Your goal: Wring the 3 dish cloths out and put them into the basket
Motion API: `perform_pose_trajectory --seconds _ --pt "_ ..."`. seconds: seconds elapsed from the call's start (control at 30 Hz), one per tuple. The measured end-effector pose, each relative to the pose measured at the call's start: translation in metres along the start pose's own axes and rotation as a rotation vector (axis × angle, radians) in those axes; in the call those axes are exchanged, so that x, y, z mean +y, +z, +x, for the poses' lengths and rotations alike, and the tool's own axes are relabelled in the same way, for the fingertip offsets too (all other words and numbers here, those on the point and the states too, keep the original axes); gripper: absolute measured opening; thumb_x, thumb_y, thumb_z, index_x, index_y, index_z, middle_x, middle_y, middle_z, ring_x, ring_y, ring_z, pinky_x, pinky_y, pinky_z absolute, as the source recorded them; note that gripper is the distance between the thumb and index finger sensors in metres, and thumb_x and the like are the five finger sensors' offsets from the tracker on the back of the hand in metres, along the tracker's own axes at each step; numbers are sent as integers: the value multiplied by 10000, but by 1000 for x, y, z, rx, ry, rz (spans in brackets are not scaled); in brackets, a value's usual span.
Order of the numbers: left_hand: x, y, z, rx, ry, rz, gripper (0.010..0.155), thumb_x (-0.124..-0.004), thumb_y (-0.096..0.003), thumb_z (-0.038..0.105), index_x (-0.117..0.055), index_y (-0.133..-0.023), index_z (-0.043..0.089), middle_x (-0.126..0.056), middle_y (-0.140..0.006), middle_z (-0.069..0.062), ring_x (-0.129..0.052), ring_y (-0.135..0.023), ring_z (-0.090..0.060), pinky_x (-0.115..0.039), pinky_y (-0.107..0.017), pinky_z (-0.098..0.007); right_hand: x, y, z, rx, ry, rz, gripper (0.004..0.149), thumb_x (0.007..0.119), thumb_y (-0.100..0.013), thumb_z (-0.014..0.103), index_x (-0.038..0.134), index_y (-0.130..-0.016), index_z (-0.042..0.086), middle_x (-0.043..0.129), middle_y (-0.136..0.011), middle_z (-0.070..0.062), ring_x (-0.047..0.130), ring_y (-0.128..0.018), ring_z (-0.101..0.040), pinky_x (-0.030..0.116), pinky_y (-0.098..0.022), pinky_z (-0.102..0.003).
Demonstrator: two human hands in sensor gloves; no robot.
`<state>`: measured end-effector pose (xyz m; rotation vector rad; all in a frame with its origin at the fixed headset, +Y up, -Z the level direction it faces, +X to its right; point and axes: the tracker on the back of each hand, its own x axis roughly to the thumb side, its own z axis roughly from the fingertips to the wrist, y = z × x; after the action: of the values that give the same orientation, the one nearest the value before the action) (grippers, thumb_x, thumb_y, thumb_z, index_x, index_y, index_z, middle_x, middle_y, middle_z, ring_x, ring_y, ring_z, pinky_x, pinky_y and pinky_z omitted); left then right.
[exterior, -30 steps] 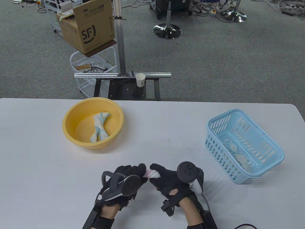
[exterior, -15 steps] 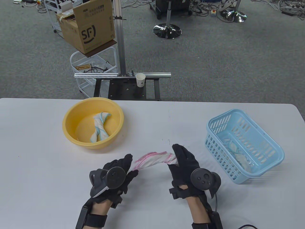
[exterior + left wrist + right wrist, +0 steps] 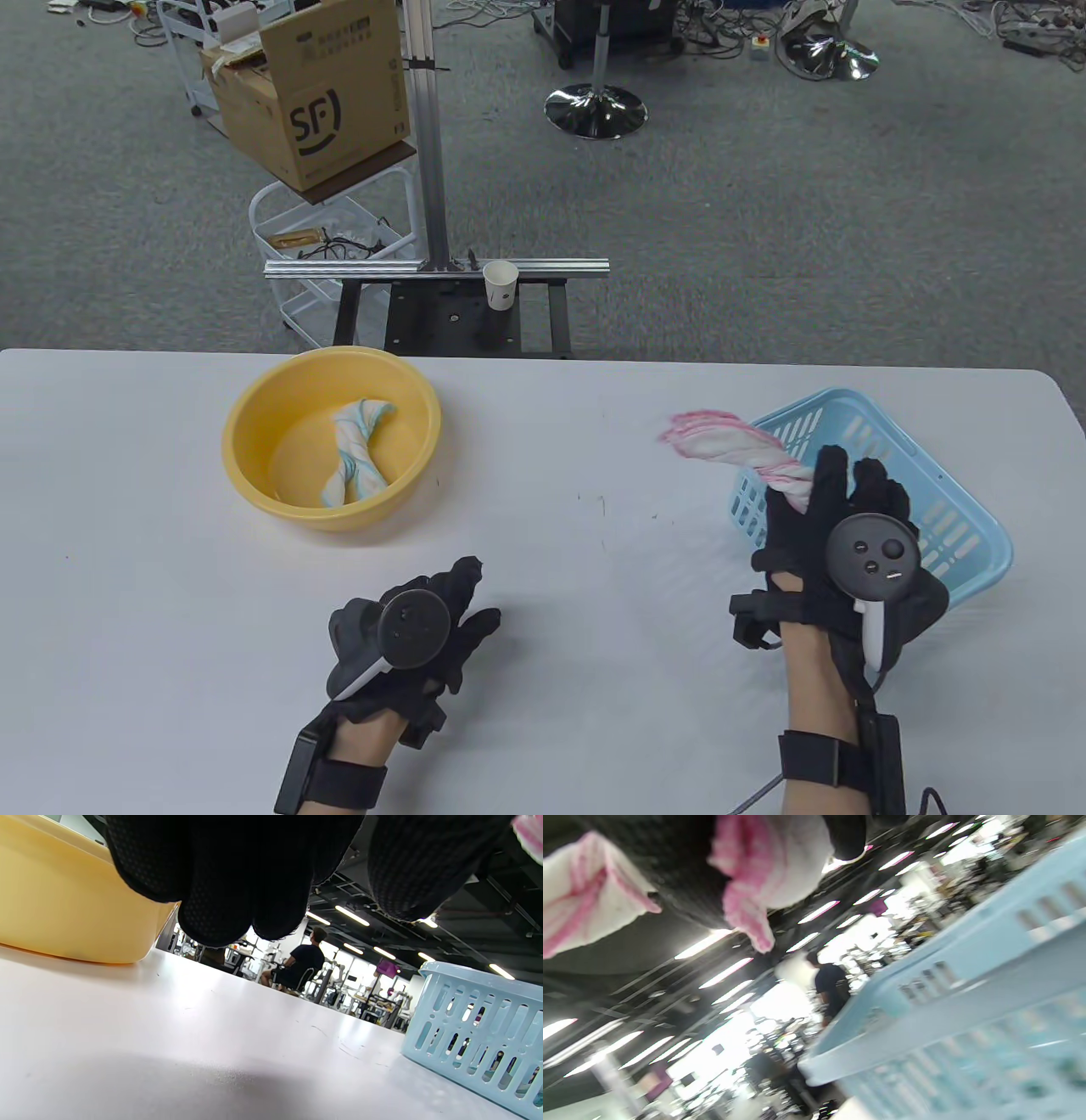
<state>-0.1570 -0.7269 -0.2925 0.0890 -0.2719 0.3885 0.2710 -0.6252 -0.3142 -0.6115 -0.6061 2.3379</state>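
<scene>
My right hand grips one end of a twisted pink-and-white dish cloth, held up over the near left corner of the light blue basket; the cloth's free end points left. In the right wrist view the pink cloth bulges between my fingers above the basket. A blue-and-white twisted cloth lies in the yellow bowl. My left hand rests empty on the table, fingers loosely bent. The basket's inside is mostly hidden behind my right hand.
The white table stretches between bowl and basket. Beyond its far edge stand an aluminium frame with a paper cup, a cardboard box on a cart and a chair base. In the left wrist view a seated person is far off.
My left hand let go of the pink cloth and stayed low on the table. My right hand carried the cloth right and up to the basket's corner.
</scene>
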Motion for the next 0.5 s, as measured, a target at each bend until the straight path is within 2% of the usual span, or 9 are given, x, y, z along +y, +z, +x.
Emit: perform_pose_trajectory --seconds 0.13,0.2,0.37,0.5 --pt "0 0 -1 3 15 -3 739 -876 -406 559 -623 -1009 215 -898 -841 75 -1002 -647 -252 -779 -596 -512 -4 -6 -33 146 33 -17 786 839 -524 514 397 -1091 198 309 -1148 -169 221 -1066 -467 160 -717 -742" --pt "0 0 -1 8 16 -2 730 -870 -410 554 -624 -1008 215 -900 -839 74 -1002 -647 -253 -778 -599 -512 -2 -6 -48 203 100 27 826 825 -520 547 362 -1095 177 293 -1153 -170 215 -1068 -472 160 -713 -745" --pt "-3 0 -2 13 16 -13 733 -870 -410 558 -624 -1009 214 -900 -840 74 -1002 -649 -252 -777 -599 -513 3 -3 -63 207 181 80 819 816 -511 575 389 -1099 198 288 -1162 -155 211 -1075 -463 140 -716 -738" --pt "-3 0 -3 17 18 -20 729 -866 -413 554 -621 -1012 216 -897 -845 73 -1001 -654 -254 -777 -601 -514 5 -2 -55 155 163 80 804 815 -508 577 414 -1095 200 308 -1160 -157 237 -1076 -461 154 -719 -738"
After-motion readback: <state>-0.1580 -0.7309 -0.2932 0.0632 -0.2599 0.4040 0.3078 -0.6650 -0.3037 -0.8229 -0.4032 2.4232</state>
